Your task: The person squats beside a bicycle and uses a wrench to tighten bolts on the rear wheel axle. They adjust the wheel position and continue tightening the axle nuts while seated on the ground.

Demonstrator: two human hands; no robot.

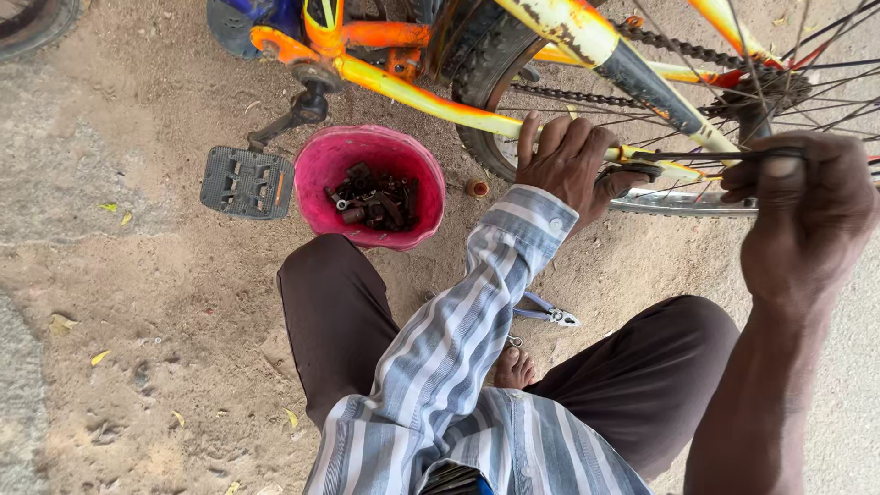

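Pliers [547,313] lie on sandy ground by a bare foot [514,368]. Left hand [568,165] closed on the bicycle frame tube [587,151]; right hand [802,215] clamped on a thin dark tool [706,156] at the wheel rim [678,203]. Beyond, pink bucket [344,156] of dark parts.

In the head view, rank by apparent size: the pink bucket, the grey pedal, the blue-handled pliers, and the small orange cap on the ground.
Largest to smallest as they look:
1. pink bucket
2. grey pedal
3. blue-handled pliers, partly hidden behind the striped sleeve, so this rank is unsure
4. small orange cap
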